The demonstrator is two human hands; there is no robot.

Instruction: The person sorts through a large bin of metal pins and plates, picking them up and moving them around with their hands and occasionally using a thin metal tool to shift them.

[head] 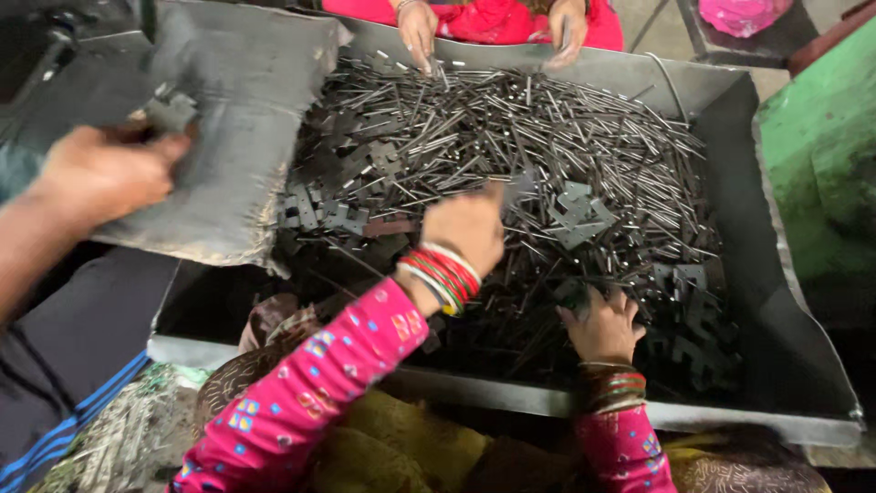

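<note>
Pink sleeves [301, 393] fill the lower frame. Left hand [465, 228], centre, pinches a flat plate [520, 187] over the pins [547, 128] in the tray [776, 301]; right hand [602, 324], lower right, rests spread on dark plates [693, 319].

pink dotted sleeve [301, 393], grey tray [785, 365] (red bangles [447, 272])
</note>
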